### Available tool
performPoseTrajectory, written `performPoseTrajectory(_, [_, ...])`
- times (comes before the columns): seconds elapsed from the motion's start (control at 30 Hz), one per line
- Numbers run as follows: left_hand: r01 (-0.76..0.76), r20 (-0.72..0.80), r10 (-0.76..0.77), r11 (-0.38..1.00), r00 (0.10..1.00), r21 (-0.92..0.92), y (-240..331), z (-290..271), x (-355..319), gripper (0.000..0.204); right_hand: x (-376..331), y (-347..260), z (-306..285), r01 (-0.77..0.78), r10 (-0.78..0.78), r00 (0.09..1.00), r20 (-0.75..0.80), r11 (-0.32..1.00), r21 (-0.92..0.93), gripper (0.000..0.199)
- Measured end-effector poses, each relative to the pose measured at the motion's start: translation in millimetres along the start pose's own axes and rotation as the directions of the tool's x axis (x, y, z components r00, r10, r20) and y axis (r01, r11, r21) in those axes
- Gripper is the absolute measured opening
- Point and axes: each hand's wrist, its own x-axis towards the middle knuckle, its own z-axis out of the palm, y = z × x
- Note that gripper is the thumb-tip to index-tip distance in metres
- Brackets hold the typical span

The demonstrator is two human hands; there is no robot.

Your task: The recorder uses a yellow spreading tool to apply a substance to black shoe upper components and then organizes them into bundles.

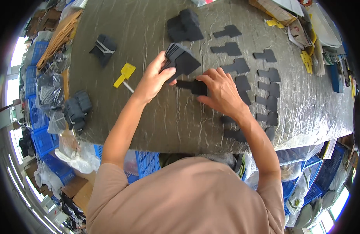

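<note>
My left hand (152,80) grips a thick stack of flat black tab-shaped pieces (180,60), with the thumb across its near side. Just right of it, low over the table, my right hand (223,90) has its thumb and forefinger on opposite edges of a single flat black piece (198,86). That piece has a wide end under the fingers and a narrow tab pointing left. Matching black pieces lie in two columns to the right, among them one piece (228,49) and another (265,55). My right hand and forearm partly cover some of the nearer ones.
A pile of black pieces (184,25) sits at the far middle of the table (156,128). Leftward lie a banded black bundle (104,48), a yellow tab-shaped piece (124,75) and more black bundles (77,109). Boxes and papers (277,13) crowd the far right corner. Blue crates (39,113) line the left.
</note>
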Motion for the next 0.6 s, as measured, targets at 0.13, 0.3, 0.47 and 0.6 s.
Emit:
performPoseTrajectory(0.13, [-0.042,-0.066,0.043,0.999,0.997,0.016,-34.6,-11.6,-65.4,0.048,-23.6,-15.7,8.3,0.038,-0.035,0.996,0.083,0.998,-0.04,0.047])
performPoseTrajectory(0.3, [-0.014,0.002,0.014,0.992,1.0,0.122,-63.7,2.8,-108.3,0.052,-89.1,-47.4,7.4,0.099,-0.102,0.974,0.203,0.995,0.029,0.049])
performPoseTrajectory(0.47, [-0.128,0.014,0.132,0.923,0.991,0.362,-57.6,45.2,-104.4,0.054,-121.9,-56.0,-12.8,-0.051,0.05,0.998,0.022,0.998,0.025,0.055])
performPoseTrajectory(0.6, [-0.186,0.149,0.132,0.873,0.98,0.45,-56.6,65.8,-95.0,0.052,-137.2,-52.2,-22.9,-0.236,0.232,0.967,-0.102,0.972,-0.026,0.043])
